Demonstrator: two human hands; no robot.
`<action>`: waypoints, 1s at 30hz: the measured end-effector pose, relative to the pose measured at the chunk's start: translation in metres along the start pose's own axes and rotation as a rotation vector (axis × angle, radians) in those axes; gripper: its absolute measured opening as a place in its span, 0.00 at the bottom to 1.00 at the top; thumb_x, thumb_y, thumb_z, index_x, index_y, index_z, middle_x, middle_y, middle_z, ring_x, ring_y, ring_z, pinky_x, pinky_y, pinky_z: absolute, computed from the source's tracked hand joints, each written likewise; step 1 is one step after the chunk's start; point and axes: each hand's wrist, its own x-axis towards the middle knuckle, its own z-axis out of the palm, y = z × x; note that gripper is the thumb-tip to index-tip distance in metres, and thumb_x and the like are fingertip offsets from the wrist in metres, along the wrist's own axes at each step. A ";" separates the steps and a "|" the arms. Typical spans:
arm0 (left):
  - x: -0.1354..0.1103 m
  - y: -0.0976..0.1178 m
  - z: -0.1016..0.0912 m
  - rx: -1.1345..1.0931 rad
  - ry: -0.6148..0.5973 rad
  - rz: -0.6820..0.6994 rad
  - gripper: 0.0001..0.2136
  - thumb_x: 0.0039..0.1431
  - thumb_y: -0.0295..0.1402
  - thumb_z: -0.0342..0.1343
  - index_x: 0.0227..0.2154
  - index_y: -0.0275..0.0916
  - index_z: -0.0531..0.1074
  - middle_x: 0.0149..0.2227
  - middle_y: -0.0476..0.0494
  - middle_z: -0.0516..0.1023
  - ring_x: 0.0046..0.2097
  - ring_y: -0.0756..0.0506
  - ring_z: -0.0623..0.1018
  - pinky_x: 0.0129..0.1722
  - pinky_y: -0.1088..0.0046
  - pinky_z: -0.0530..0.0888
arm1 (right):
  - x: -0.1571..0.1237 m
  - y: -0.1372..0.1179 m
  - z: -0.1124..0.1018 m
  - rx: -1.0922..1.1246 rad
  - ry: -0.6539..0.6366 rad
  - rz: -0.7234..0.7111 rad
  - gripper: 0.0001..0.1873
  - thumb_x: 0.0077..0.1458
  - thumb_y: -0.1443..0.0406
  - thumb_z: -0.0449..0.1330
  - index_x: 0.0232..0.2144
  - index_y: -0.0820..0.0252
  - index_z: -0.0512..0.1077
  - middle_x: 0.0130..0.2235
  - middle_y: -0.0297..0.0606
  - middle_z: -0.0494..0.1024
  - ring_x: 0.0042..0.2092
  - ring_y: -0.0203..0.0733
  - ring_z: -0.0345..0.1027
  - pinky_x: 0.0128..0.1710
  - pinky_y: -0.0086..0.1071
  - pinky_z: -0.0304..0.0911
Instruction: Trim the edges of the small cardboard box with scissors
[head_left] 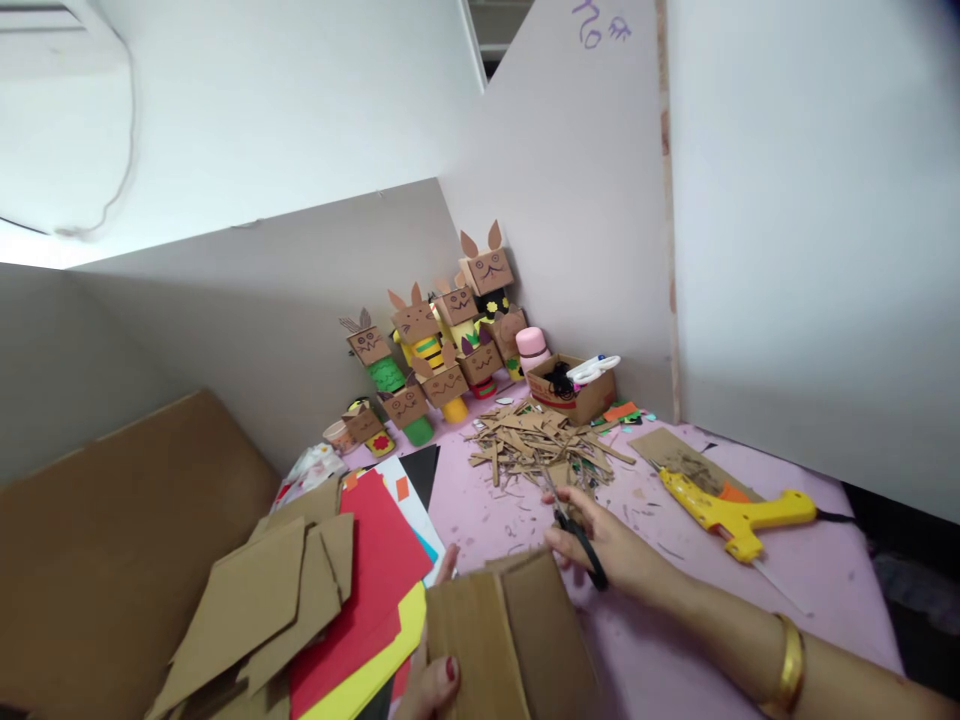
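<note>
Bordering the pink tabletop (476, 515) stand pale partitions (577, 220).

Head view: worn on the head, facing forward and down across the desk (480, 520). Set close above left hand (433, 688) and right hand (615, 550) at the near side; extending past cardboard figures (440, 383) to pale partitions (577, 230) at the far side.

Looks like matt cardboard on the box (551, 640), rough in the scraps (525, 440); shows smooth paper on the red sheet (382, 560), plastic and metal on the scissors (586, 551), smooth plastic on the glue gun (712, 513), glossy metal on the bangle (792, 662).
</note>
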 end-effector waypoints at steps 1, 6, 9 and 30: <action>0.003 0.002 0.002 -0.020 0.044 0.030 0.47 0.34 0.40 0.71 0.60 0.51 0.57 0.47 0.43 0.80 0.51 0.32 0.75 0.51 0.57 0.69 | 0.000 0.000 -0.001 -0.010 -0.003 0.002 0.30 0.48 0.43 0.60 0.43 0.55 0.58 0.27 0.25 0.61 0.26 0.34 0.58 0.25 0.27 0.55; 0.015 0.012 0.005 -0.024 0.225 0.275 0.46 0.38 0.35 0.69 0.61 0.56 0.52 0.48 0.48 0.79 0.51 0.39 0.75 0.48 0.67 0.71 | -0.004 0.000 -0.002 -0.060 -0.180 -0.002 0.27 0.46 0.46 0.64 0.39 0.58 0.64 0.25 0.25 0.63 0.24 0.32 0.57 0.24 0.27 0.54; 0.021 0.012 -0.003 -0.002 0.254 0.284 0.41 0.39 0.36 0.69 0.59 0.48 0.59 0.45 0.45 0.80 0.52 0.38 0.73 0.48 0.66 0.72 | -0.008 -0.003 -0.004 -0.178 -0.309 -0.052 0.26 0.42 0.49 0.68 0.38 0.59 0.70 0.26 0.27 0.65 0.26 0.34 0.56 0.25 0.27 0.52; 0.017 -0.002 0.011 -0.032 0.241 0.293 0.40 0.35 0.35 0.71 0.55 0.44 0.63 0.33 0.46 0.82 0.49 0.34 0.76 0.48 0.59 0.73 | -0.019 -0.022 0.002 -0.816 -0.304 -0.328 0.21 0.45 0.47 0.64 0.27 0.57 0.69 0.26 0.28 0.64 0.28 0.35 0.57 0.27 0.27 0.47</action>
